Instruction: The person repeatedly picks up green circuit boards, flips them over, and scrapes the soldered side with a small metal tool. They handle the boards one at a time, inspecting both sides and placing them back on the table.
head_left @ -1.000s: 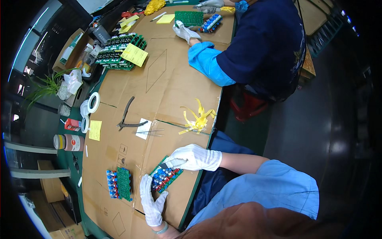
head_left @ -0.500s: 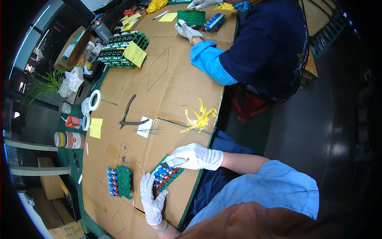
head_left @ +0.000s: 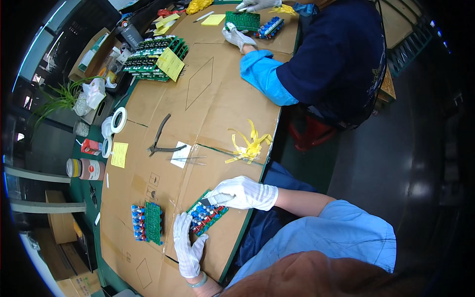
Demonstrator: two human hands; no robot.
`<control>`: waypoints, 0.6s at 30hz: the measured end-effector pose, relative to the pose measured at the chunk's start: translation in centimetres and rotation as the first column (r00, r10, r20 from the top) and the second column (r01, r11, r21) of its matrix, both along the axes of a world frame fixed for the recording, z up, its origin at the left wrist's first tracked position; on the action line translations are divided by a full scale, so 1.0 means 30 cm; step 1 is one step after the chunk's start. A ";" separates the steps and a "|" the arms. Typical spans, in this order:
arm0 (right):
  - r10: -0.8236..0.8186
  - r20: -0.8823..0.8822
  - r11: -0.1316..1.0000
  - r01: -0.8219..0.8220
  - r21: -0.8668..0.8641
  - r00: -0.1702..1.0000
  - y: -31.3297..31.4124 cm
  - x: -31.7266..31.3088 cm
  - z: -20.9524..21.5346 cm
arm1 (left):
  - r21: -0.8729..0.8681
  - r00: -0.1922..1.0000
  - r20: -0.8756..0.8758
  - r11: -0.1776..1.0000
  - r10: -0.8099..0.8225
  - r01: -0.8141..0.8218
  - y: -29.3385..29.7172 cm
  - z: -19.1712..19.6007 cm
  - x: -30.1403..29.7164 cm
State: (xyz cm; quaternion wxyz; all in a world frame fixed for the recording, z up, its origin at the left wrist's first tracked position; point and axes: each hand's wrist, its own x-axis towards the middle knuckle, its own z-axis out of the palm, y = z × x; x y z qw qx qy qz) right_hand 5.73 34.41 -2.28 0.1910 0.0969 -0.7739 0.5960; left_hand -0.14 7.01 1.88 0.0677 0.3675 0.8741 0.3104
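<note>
A green circuit board (head_left: 207, 219) with blue, white and red components lies tilted on the cardboard-covered table in front of me. My left hand (head_left: 188, 247), in a white glove, grips its lower left end between thumb and fingers. Closed above its upper edge is my gloved right hand (head_left: 239, 193), around a small tool (head_left: 206, 202) with a dark, flat tip. That tip is at the board's upper left part; the fingers cover most of the handle. To the left, two similar circuit boards (head_left: 154, 222) stand side by side, one showing its green face.
Beyond my hands lie cutting pliers (head_left: 159, 141), tweezers (head_left: 190, 161) on a white paper, and yellow strips (head_left: 251, 147). Stacked boards (head_left: 153, 57) stand far left, near tape rolls (head_left: 118, 120). Across the table, a gloved co-worker (head_left: 321, 59) handles another board (head_left: 242, 21).
My right hand has shifted slightly left and up, its tool tip with it. The left hand keeps its place on the board. The whole view has shifted a little.
</note>
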 end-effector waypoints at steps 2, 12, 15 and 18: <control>-0.005 -0.010 1.000 0.005 0.018 1.000 0.002 0.001 0.001 | 0.021 1.000 -0.001 1.000 -0.012 0.013 0.000 -0.001 -0.002; -0.013 -0.008 1.000 0.014 0.022 1.000 -0.008 -0.007 -0.023 | 0.007 1.000 0.021 1.000 0.001 -0.001 -0.001 0.001 0.004; -0.015 -0.019 1.000 0.015 0.023 1.000 -0.007 -0.006 -0.018 | 0.015 1.000 0.027 1.000 -0.004 0.004 0.000 0.002 0.001; 0.006 -0.024 0.998 -0.005 0.059 1.000 0.000 -0.003 -0.008 | 0.009 1.000 0.011 1.000 -0.002 0.002 0.002 0.011 0.000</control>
